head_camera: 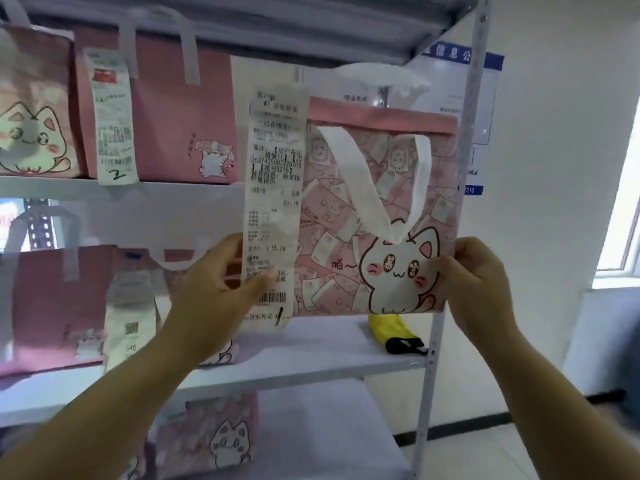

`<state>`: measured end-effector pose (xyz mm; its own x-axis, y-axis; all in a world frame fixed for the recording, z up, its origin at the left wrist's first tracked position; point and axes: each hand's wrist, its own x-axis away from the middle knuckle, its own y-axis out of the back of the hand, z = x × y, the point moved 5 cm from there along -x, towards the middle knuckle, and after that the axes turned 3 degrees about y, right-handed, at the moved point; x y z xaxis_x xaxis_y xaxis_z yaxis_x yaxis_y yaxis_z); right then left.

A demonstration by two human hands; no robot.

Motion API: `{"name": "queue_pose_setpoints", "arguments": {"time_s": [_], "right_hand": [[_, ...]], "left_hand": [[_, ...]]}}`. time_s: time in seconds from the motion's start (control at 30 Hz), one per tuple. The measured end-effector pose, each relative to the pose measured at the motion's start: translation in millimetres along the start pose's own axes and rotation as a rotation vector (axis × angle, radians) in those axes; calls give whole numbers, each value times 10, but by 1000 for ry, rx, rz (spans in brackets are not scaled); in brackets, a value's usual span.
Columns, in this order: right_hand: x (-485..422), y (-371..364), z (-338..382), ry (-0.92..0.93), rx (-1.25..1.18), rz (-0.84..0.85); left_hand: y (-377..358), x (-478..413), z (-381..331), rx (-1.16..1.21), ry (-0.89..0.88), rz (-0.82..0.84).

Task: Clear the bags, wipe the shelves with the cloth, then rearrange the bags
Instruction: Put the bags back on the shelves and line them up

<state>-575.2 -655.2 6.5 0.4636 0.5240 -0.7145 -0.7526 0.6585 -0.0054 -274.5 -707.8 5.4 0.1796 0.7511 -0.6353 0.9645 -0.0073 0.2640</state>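
We hold the cat bag (377, 216) two-handed. The left hand (214, 292) grips its lower-left side, thumb on the receipt (273, 188) hanging down that edge. The right hand (478, 282) pinches the lower-right edge. Both grips are closed on the bag.

The bag is upright, face toward us, wide axis running left-right. Its body sits above and between the two grips. It's in the air at the rack's right end, covering the right end of the upper shelf (52, 188). Its bottom edge is above the middle shelf (311, 355). We can't tell if its back touches anything.

Key relation: the bag's right edge and the right hand sit just beside the right post (430, 375), so that side probably limits any move in or out. A yellow-and-black item (388, 329) lies on the middle shelf below, near that post.
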Motion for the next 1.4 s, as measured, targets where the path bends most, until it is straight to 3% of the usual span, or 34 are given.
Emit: {"name": "queue_pose_setpoints", "arguments": {"time_s": [0.33,0.5,0.73,1.17,1.4], "right_hand": [[626,-285,-1007,-227,315,306],[533,-553,-1511,-287,323,410],[114,-857,-2074,-315,420,421],[-51,-1133,-2717,-439,306,516],[-249,-889,-2441,-244,494,445]], "left_hand": [[-333,589,1045,-114,289,31],[-500,416,1485,-119,394,-23],[-762,8,2035,-158,497,-69],[-970,-306,2543,-310,571,-135],[-763,-330,2283,-318,495,-217]]}}
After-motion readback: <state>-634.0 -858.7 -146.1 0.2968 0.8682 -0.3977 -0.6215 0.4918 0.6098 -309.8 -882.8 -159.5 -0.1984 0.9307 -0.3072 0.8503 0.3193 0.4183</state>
